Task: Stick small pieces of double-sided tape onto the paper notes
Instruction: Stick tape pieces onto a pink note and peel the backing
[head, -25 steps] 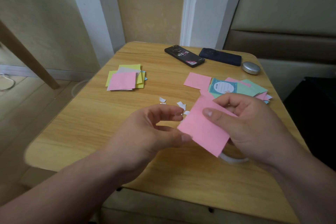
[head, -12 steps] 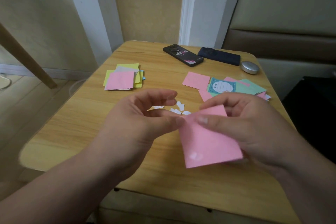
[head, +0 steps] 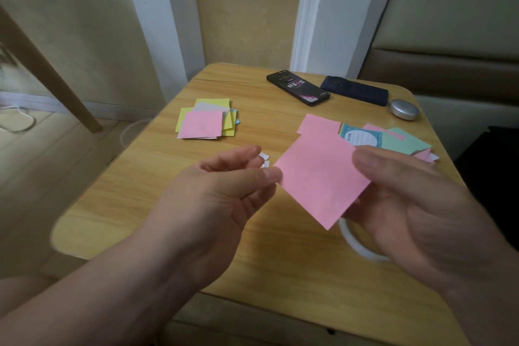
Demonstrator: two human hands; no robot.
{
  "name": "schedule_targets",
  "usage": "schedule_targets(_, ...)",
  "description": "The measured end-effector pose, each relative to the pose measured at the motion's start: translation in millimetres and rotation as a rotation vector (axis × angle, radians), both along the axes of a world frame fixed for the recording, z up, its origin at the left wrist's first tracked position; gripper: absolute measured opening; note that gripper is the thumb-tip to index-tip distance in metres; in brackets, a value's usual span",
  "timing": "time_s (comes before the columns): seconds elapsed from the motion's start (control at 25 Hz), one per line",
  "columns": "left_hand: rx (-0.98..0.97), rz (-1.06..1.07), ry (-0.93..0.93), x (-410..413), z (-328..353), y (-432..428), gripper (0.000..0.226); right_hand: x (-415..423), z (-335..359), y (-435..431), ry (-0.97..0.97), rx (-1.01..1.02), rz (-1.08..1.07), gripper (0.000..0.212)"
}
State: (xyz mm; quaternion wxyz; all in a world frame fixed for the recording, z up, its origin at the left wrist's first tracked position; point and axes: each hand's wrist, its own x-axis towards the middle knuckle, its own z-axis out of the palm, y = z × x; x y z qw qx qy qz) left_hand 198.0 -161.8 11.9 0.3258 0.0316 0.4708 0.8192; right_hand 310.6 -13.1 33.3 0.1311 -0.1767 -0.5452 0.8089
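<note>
A pink note [head: 320, 180] tilts corner-down above the white tape roll [head: 354, 246].

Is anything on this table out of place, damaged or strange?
Nothing is damaged. Small white scraps lie loose on the table beyond the left hand, and the note pile behind the pink note is fanned out untidily.

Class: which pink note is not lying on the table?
The tilted pink note held in the right hand, left hand at its corner. Others lie flat: one tops the left stack, one beside the right pile.
</note>
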Motion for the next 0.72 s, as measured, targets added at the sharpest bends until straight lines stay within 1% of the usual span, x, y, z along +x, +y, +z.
schedule_targets(0.08, 0.001, -0.005, 0.017, 3, -1, 0, 0.044, 0, -5, -7, -0.072, 0.089, -0.055, 0.024)
schedule_targets(0.16, -0.022, -0.013, 0.066, 6, -5, 0, 0.045, -1, -8, -16, -0.115, 0.138, -0.194, 0.02)
schedule_targets(0.2, -0.04, -0.015, 0.117, 7, -7, 0, 0.047, -2, -10, -20, -0.111, 0.144, -0.249, 0.02)
schedule_targets(0.32, -0.064, -0.005, 0.36, 9, -9, -1, 0.049, -1, -9, -30, -0.08, 0.107, -0.339, 0.023)
schedule_targets(0.4, -0.033, -0.008, 0.489, 11, -7, -4, 0.044, 0, -5, -33, -0.081, 0.069, -0.353, 0.021)
schedule_targets(0.52, -0.021, -0.041, 0.649, 14, -10, -6, 0.039, 1, -2, -33, -0.14, 0.043, -0.335, 0.018)
schedule_targets(0.6, -0.012, -0.056, 0.717, 15, -13, -7, 0.037, 1, -2, -32, -0.157, 0.043, -0.307, 0.012)
schedule_targets(0.72, -0.018, -0.07, 0.792, 14, -16, -6, 0.04, 2, -3, -30, -0.157, 0.035, -0.278, 0.006)
